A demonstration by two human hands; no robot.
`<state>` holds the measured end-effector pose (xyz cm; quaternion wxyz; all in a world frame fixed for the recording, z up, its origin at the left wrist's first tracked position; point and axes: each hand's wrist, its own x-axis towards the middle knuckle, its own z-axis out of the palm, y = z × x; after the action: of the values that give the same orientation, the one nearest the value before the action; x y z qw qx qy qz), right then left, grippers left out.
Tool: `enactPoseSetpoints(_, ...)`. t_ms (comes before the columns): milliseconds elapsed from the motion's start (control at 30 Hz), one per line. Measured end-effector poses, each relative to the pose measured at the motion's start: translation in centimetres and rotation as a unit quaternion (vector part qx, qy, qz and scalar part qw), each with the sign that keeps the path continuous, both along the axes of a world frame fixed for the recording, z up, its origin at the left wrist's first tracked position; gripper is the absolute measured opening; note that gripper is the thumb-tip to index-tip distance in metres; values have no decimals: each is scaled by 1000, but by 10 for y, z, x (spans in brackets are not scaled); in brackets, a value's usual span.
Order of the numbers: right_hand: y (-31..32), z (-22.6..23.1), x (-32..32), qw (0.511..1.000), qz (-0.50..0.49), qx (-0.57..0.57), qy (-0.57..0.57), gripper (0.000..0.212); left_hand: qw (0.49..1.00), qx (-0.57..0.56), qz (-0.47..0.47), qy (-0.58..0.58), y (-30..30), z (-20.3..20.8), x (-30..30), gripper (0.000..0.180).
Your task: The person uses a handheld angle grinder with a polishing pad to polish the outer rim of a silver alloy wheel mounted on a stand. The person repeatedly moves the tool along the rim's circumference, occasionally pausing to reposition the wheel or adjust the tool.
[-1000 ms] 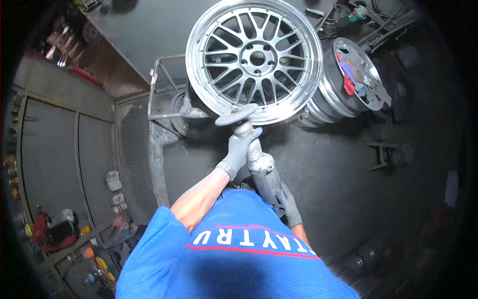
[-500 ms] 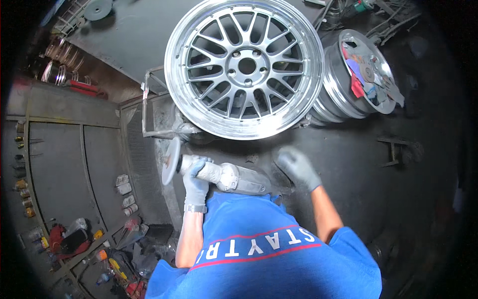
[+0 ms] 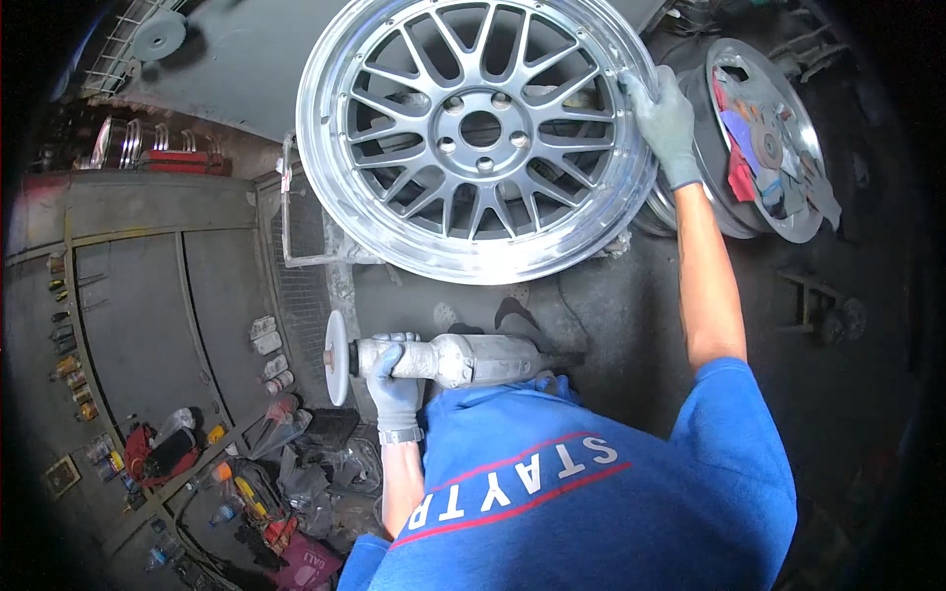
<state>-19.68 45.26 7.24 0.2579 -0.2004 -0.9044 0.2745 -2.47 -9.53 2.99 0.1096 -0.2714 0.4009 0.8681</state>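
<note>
A large silver mesh-spoke alloy wheel (image 3: 483, 133) lies face up at the top centre, its polished lip shining. My gloved right hand (image 3: 668, 123) is at the lip's right side, thumb side over the face and the other fingers by the outer edge, gripping it. Close to my body, my gloved left hand (image 3: 396, 379) is wrapped around the neck of a dusty grey angle polisher (image 3: 483, 361). The tool lies level across my front, its pale round disc (image 3: 338, 359) at the left end, apart from the wheel.
Right of the wheel, a second rim (image 3: 810, 212) stands tilted, with sanding discs and coloured abrasive pieces (image 3: 764, 148) in it. A metal frame (image 3: 289, 212) stands left of the wheel. Bags and bottles (image 3: 251, 502) clutter the lower left. A spare disc (image 3: 159, 35) lies at the upper left.
My right hand has reached up and right from near my body onto the wheel's lip. The polisher has swung nearly level in my left hand. The view has shifted somewhat.
</note>
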Motion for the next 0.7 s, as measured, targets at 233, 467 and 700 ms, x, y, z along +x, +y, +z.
enactPoseSetpoints(233,-10,-17,12,996,-10,-43,73,47,955,-180,-180,153,-29,-34,-5,31)
enactPoseSetpoints(467,-84,-112,93,962,-186,-147,134,44,903,-244,-265,234,-81,-65,-22,33)
enactPoseSetpoints(700,-197,-139,206,942,-42,-297,-150,43,956,-44,-259,130,-115,-64,-40,31)
